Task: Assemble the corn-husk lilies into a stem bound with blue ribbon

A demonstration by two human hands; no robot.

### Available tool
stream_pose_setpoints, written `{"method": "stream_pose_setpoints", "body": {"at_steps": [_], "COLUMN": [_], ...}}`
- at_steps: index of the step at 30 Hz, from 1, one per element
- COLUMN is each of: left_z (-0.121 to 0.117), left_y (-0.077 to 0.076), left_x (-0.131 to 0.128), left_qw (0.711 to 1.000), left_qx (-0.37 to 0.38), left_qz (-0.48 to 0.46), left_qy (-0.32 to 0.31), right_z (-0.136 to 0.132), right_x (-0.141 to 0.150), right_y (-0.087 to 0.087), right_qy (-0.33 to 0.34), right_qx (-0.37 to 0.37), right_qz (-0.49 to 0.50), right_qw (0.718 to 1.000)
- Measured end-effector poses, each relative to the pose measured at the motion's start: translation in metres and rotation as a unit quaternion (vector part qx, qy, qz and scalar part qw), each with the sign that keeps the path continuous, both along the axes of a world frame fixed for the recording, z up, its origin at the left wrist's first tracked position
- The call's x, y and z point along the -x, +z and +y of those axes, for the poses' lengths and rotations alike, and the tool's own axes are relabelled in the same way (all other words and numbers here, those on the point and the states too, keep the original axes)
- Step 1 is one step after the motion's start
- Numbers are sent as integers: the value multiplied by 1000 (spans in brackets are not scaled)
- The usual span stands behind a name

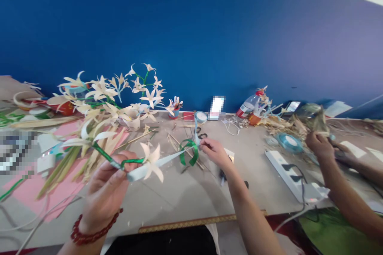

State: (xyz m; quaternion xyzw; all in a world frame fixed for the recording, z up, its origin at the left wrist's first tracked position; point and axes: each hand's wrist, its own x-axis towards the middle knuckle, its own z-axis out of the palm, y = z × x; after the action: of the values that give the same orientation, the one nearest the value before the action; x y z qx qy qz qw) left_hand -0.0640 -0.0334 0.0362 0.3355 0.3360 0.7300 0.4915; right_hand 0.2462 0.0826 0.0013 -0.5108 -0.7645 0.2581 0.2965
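Observation:
My left hand (106,189) is closed around a green-wrapped stem (103,153) that carries cream paper flowers (152,161). A pale blue ribbon (163,161) runs taut from that stem to my right hand (214,151), which pinches its far end. A loop of green ribbon (190,151) hangs where the two ribbons meet, beside my right fingers. A roll of blue ribbon (200,117) stands just behind on the table (185,195).
A heap of finished cream flowers (104,99) and dried strips lies at the left on pink paper (32,185). Another person's hands (321,145) work at the right near a white power strip (291,175), a blue tape roll (289,142) and a bottle (248,105).

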Motion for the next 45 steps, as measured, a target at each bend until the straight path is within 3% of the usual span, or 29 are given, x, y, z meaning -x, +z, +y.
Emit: {"method": "stream_pose_setpoints", "body": {"at_steps": [5,10,13,16,19,21,24,27,31,33,34,36,38,42,45], "left_z": [4,10,11,12,11,10,6,1,-6,-9,-10,-12,-14,-12,-8], "left_y": [-2,-5,-8,-8,-6,-6,-9,-11,-10,-11,-13,-17,-21,-22,-18], "left_x": [4,-4,-9,-11,-11,-9,-7,-7,-9,-10,-10,-9,-9,-9,-11], "left_qw": [1000,999,998,998,998,998,998,997,983,974,970,967,968,973,974], "left_qx": [2,42,43,45,41,39,38,19,-36,-55,-58,-53,-47,-33,-39], "left_qz": [-4,-5,-11,-15,-12,-9,-3,25,77,90,95,106,117,127,126], "left_qy": [2,-24,-35,-42,-46,-43,-39,-69,-162,-202,-215,-224,-218,-190,-183], "right_z": [1,-9,-28,-45,-49,-44,-26,4,59,84,95,109,110,80,42], "right_x": [-3,1,16,39,55,57,44,22,-2,-10,-13,-16,-17,-11,2], "right_y": [-4,2,-5,-25,-41,-42,-27,3,49,68,75,84,84,63,37], "right_qy": [-57,-149,-116,-35,22,43,38,6,-68,-125,-159,-208,-206,-167,-86], "right_qx": [-4,-83,-90,-109,-114,-98,-41,-30,-69,-119,-148,-171,-145,-105,-90], "right_qz": [3,-34,-81,-74,-61,-13,129,214,324,398,395,238,57,-61,-93], "right_qw": [998,985,986,991,991,994,990,976,941,901,892,933,966,979,988]}}
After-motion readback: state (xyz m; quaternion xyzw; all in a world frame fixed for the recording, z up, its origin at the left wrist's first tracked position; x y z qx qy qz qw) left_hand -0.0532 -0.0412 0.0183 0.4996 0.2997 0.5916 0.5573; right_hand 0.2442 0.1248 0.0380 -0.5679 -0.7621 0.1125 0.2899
